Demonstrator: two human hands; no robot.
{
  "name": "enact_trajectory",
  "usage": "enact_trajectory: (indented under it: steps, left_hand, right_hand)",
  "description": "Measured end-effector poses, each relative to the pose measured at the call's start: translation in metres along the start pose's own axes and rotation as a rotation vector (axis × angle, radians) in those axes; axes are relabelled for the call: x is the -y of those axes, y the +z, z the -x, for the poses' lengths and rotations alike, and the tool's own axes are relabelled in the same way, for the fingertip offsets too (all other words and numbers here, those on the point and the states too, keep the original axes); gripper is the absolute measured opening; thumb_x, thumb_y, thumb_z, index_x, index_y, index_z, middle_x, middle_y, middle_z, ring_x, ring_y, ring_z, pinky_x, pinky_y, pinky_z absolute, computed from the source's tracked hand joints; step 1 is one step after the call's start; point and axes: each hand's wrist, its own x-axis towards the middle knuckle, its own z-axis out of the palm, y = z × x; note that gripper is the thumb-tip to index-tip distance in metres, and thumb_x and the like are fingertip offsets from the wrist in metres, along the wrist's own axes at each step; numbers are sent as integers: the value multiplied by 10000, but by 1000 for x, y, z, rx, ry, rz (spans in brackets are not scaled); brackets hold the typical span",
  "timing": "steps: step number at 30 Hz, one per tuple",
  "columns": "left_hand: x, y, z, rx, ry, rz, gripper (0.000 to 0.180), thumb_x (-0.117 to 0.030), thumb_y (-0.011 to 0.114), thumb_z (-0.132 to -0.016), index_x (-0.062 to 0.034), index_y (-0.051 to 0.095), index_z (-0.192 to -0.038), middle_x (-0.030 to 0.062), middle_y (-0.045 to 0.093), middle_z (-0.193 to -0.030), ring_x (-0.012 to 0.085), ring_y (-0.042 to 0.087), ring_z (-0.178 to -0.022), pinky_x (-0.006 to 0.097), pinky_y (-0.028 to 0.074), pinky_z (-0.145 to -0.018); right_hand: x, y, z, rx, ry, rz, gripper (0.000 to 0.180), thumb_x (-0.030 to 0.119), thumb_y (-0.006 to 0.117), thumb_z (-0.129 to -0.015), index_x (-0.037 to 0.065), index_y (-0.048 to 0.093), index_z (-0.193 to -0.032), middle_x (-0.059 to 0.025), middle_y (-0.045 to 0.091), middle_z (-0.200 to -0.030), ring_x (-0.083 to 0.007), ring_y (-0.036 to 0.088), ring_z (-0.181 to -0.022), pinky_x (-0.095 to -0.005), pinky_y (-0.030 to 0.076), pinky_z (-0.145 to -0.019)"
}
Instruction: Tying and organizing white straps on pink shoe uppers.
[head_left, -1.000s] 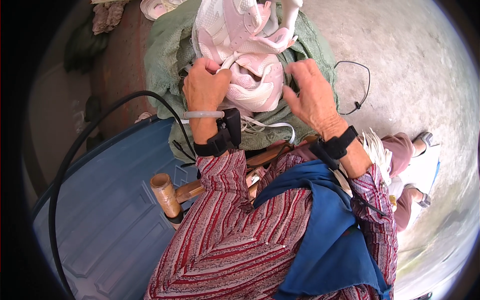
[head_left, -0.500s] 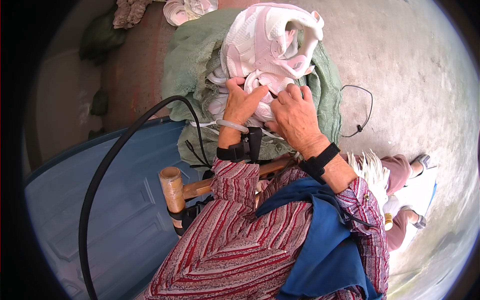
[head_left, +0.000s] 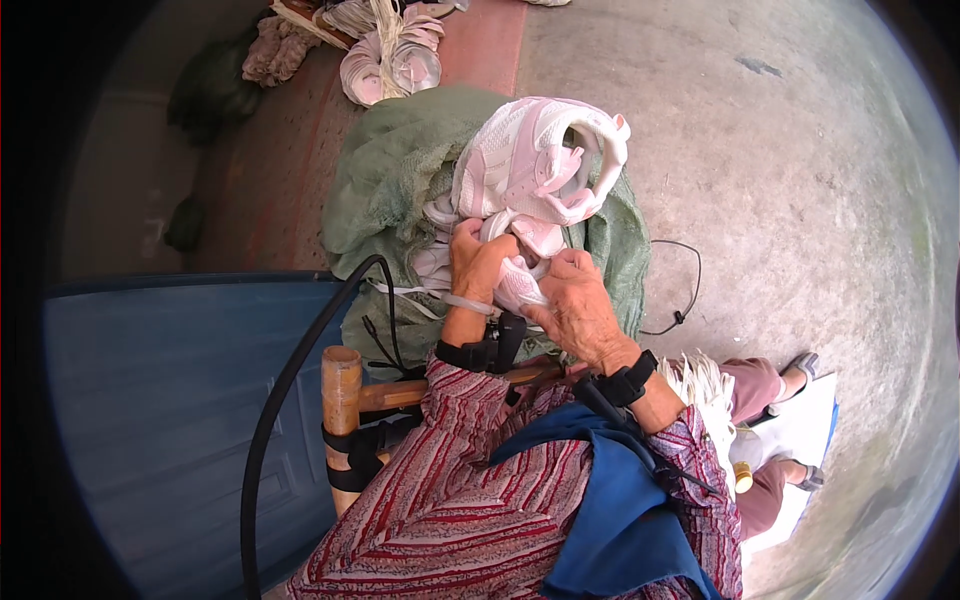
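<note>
Fingers (head_left: 468,236) of the left hand (head_left: 477,268) curl nearly closed on the left side of a folded pink-and-white shoe upper (head_left: 520,286), while the right hand (head_left: 580,305) pinches its right side with bent fingers and a tucked thumb; some fingertips are hidden. The folded upper lies midway across the mouth of a green sack (head_left: 385,170). Toward the sack's far right edge, just beyond both hands, rests a larger upper (head_left: 512,150), its round opening facing right.
</note>
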Motion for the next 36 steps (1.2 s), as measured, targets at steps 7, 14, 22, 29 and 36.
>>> enact_trajectory:
  steps: [7,14,22,29,36]
  left_hand:
    - [-101,-15,24,269,174,411,445,-4,633,-658,74,466,-1063,89,583,-903,154,561,-810,261,447,-749]
    - [-27,-47,-18,-215,125,103,315,-105,603,-779,41,543,-1052,99,627,-993,160,582,-833,255,436,-762]
    - [-4,-50,-26,-159,145,-578,319,-186,595,-715,7,619,-968,188,646,-910,301,619,-886,341,472,-773]
    - [-4,-38,-22,124,90,-682,300,-280,574,-761,8,645,-810,143,650,-760,253,622,-737,329,472,-692]
    - [-45,-80,-37,-31,93,597,187,-199,586,-831,-18,571,-873,-41,440,-513,65,444,-459,234,435,-467]
  right_hand:
    - [20,-24,-1,19,109,-108,204,124,729,-615,-1,580,-674,-110,526,-793,-301,474,-871,-386,389,-758]
    - [-42,-34,10,-29,303,-247,240,185,744,-676,21,677,-837,-94,558,-760,-248,486,-833,-340,394,-751]
    - [-58,-38,10,14,411,-283,286,255,748,-691,18,682,-836,-76,576,-793,-232,488,-851,-334,396,-756]
    - [-54,-36,10,27,358,-153,320,300,744,-696,31,674,-854,-93,571,-793,-268,475,-856,-351,400,-774]
    - [-60,-37,10,80,349,-151,330,316,745,-695,35,677,-856,-98,579,-787,-273,474,-865,-354,399,-786]
